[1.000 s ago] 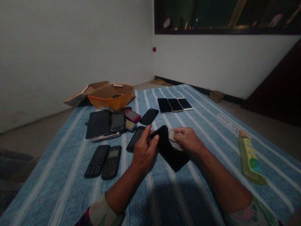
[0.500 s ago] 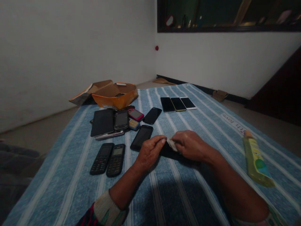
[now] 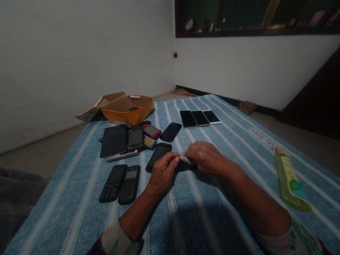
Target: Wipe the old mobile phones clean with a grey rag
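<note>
My left hand is closed, with thumb and fingers pinching the left end of a flat black phone, which is mostly hidden under my hands. My right hand is closed on a crumpled white cloth, pressed to the phone's upper edge near my left fingertips. Another black smartphone lies just behind my left hand. To its left, two black keypad phones, one and the other, rest side by side.
An open orange cardboard box stands at the far left. Before it sit a dark tablet-like slab, a grey phone and a pink phone. Several smartphones line up at the back. A bottle of yellow liquid lies at right on the striped cloth.
Both hands have shifted slightly left, and the right hand with the white cloth has moved toward the left fingertips. Less of the held phone shows. The view has shifted slightly.
</note>
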